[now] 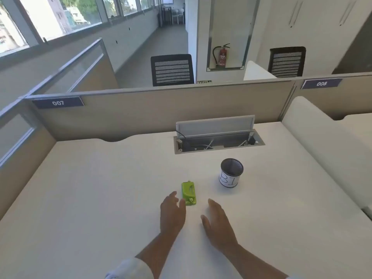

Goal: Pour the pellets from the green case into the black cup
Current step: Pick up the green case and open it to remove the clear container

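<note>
A small green case [188,193] lies flat on the white desk [100,198], its long side pointing away from me. The black mesh cup [231,172], wrapped in a white paper label, stands upright to the right of the case and a little farther back. My left hand [172,213] hovers just left of the case with fingers apart, its thumb close to the case's near end. On the other side, below and right of the case, my right hand [218,222] is spread flat and holds nothing. No pellets are visible.
An open cable tray [218,140] with a raised lid is sunk into the desk behind the cup. Beige partition walls [151,109] close off the desk's back and left. A white side panel [322,141] bounds the right side.
</note>
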A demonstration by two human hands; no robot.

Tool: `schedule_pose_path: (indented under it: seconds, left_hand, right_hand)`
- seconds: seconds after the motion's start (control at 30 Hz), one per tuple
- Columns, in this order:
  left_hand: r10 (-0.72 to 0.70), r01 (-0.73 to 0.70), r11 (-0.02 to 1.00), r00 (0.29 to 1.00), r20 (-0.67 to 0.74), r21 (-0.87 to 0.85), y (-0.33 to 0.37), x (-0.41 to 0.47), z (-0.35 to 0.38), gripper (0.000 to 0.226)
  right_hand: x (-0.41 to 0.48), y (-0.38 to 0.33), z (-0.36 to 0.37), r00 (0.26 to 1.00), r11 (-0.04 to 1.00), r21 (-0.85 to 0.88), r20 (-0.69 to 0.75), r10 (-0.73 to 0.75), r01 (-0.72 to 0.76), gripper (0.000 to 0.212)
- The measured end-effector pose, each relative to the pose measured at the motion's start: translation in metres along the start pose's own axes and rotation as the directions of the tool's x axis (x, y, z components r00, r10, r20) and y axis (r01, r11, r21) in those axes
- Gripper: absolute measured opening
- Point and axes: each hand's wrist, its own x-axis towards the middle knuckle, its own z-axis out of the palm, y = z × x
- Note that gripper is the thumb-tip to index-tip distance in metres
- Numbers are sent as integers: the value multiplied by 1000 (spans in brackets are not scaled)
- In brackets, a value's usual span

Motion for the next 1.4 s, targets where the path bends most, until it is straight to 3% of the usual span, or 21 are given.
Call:
schedule_pose_path:
  seconds: [0.07,0.17,0.3,0.53,0.6,0.73,0.83,0.9,1.03,1.17,1.4]
  left_hand:
    - [-101,97,986,995,-24,-133,10,17,-1,38]
    - [-163,164,976,986,23,-140,24,36,-1,14]
    - [-253,262,945,965,70,-197,24,52,8,39]
    - [-336,369,890,928,161,-269,24,67,18,4]
    - [-338,378,881,924,180,-285,25,64,16,9]
    - [-315,378,866,921,231,-326,33,41,6,5]
    - [-268,358,857,924,274,-371,41,9,-3,6]
    - [-232,340,858,926,299,-386,44,-15,-9,13]
    - [-203,319,864,929,311,-389,45,-58,-19,16]
    - [-203,324,848,929,308,-419,41,-88,-28,14]
    - [-183,323,859,919,350,-397,30,-115,-42,21]
  right_hand:
    - [2,-2,-1,999,997,69,2,38,-38,65]
    - [2,-4,0,997,992,94,16,79,-80,64]
    - [3,-1,0,995,987,126,19,99,-101,64]
    - [6,2,0,990,968,212,-14,139,-133,62]
    - [8,2,-1,984,948,280,-46,172,-152,58]
    - [18,-1,-16,931,788,553,-56,360,-272,44]
    - [22,-8,-25,895,547,769,75,439,-332,33]
    - [19,-17,-31,878,361,850,214,429,-383,32]
    - [2,-32,-39,834,39,859,483,266,-510,60]
    - [-17,-35,-39,788,-85,808,588,183,-583,60]
    - [-51,-44,-34,750,-158,762,646,139,-628,52]
